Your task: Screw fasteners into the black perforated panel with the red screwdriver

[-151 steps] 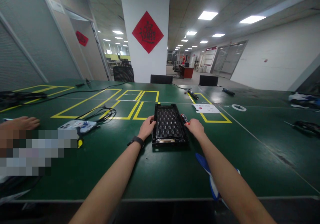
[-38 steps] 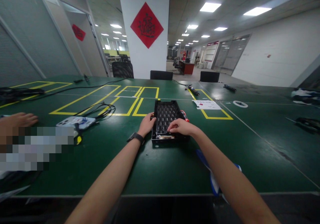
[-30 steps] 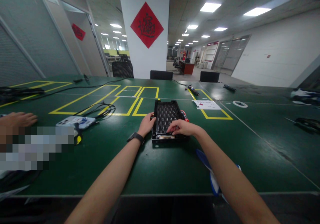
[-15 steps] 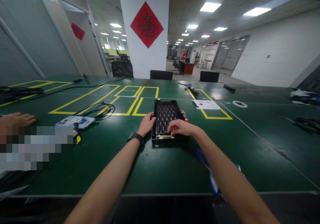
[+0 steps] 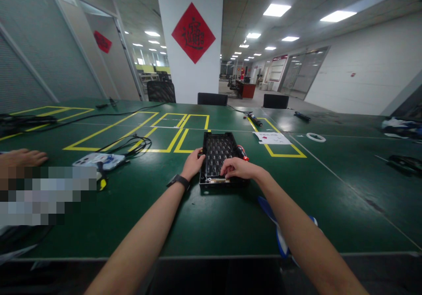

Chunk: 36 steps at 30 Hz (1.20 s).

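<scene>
A black rectangular case (image 5: pixel 219 152) with a patterned, dark shiny inside lies on the green table in front of me. My left hand (image 5: pixel 193 163) is closed on its left edge, thumb at the rim. Over the near right part of the case, my right hand (image 5: pixel 238 167) is pinched with the fingertips down inside. Whatever lies between those fingertips, if anything, is too small to make out. A pale strip (image 5: pixel 216 181) runs along the near end of the case. Against the right side rests a red and black object (image 5: pixel 243 152), perhaps a tool handle.
At the left are another person's hand (image 5: pixel 24 157), a phone-like object (image 5: pixel 99 160) and looped black cables (image 5: pixel 140 143). A blue and white item (image 5: pixel 268 208) lies under my right forearm. Farther right are a paper sheet (image 5: pixel 273 138), a white ring (image 5: pixel 315 137) and a dark tool (image 5: pixel 405 163).
Since five seconds ago, my right hand has left the red and black object and come over the near end of the case. In the last second its fingers shifted slightly. My left hand stayed put.
</scene>
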Available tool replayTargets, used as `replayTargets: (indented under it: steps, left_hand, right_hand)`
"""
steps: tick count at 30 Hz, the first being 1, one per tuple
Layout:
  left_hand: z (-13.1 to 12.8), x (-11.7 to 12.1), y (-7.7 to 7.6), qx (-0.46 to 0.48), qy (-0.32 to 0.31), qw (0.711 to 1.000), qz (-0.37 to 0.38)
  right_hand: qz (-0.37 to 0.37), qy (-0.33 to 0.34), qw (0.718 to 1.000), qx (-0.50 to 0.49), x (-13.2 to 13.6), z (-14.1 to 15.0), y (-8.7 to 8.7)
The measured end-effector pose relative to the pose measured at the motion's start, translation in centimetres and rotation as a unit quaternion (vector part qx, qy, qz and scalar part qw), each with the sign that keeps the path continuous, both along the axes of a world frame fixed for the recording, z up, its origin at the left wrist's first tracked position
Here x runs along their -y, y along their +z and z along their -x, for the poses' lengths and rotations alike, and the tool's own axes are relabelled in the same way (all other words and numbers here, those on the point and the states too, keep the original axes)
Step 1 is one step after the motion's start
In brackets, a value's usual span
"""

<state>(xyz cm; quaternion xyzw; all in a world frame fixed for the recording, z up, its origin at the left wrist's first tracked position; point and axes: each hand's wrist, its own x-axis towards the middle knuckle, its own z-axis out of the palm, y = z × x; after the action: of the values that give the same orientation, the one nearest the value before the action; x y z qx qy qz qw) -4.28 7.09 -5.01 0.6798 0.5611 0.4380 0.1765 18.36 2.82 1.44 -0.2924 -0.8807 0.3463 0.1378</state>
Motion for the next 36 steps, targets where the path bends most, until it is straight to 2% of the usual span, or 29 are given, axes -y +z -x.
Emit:
replayTargets:
  steps: [5,7,8,10,12,13,15,18,21,23,26,29,31,32,34,36]
  left_hand:
    - [0.0,0.1,0.1,-0.012,0.006,1.000,-0.012]
    - [-0.1,0.7,0.8,-0.028,0.014,0.998,-0.048]
    - [-0.1,1.2,1.3,-0.041,0.015,0.996,-0.074]
    - [-0.3,2.4,2.7,-0.077,-0.003,0.990,-0.119]
    - [-0.9,3.8,4.2,-0.126,-0.072,0.980,-0.139]
    - [-1.2,4.4,4.8,-0.153,-0.112,0.972,-0.140]
    - [-2.1,5.5,5.8,-0.207,-0.170,0.954,-0.132]
    - [-3.3,6.5,6.3,-0.258,-0.213,0.938,-0.092]
    - [-4.1,6.9,6.0,-0.267,-0.214,0.937,-0.071]
    - [-4.3,7.0,5.8,-0.252,-0.210,0.941,-0.079]
    - [-4.6,7.1,5.8,-0.209,-0.204,0.952,-0.089]
    - [-4.9,6.9,5.8,-0.108,-0.218,0.968,-0.056]
    - [-5.1,6.6,5.7,-0.027,-0.242,0.970,-0.008]
    - [-5.1,6.4,5.6,0.007,-0.255,0.967,0.016]
    - [-5.2,6.1,5.3,0.052,-0.272,0.960,0.051]
    - [-5.1,6.0,5.1,0.063,-0.272,0.958,0.062]
  right_hand:
    - [-0.027,-0.016,0.999,-0.010,-0.1,-0.4,0.8]
    - [-0.075,-0.073,0.994,-0.023,-0.4,-1.0,1.3]
    - [-0.110,-0.128,0.985,-0.021,-0.5,-1.5,1.5]
    - [-0.188,-0.273,0.943,0.015,-0.9,-2.5,1.6]
    - [-0.228,-0.401,0.883,0.088,-1.1,-3.5,1.3]
    - [-0.222,-0.440,0.861,0.129,-1.2,-3.8,0.9]
    - [-0.181,-0.472,0.842,0.188,-1.5,-4.2,0.0]
    - [-0.125,-0.487,0.840,0.204,-1.8,-4.0,-1.5]
    - [-0.115,-0.503,0.837,0.182,-2.3,-3.7,-2.3]
    - [-0.107,-0.512,0.838,0.154,-2.7,-3.9,-2.1]
    - [-0.104,-0.513,0.847,0.097,-3.0,-4.2,-0.8]
    - [-0.105,-0.494,0.863,-0.027,-2.6,-3.4,0.9]
    - [-0.054,-0.436,0.866,-0.239,-1.8,-1.8,1.6]
    - [-0.027,-0.401,0.864,-0.303,-1.2,-0.7,1.7]
    - [0.009,-0.342,0.865,-0.367,0.0,1.4,1.6]
    - [0.017,-0.320,0.863,-0.390,1.2,3.2,1.2]
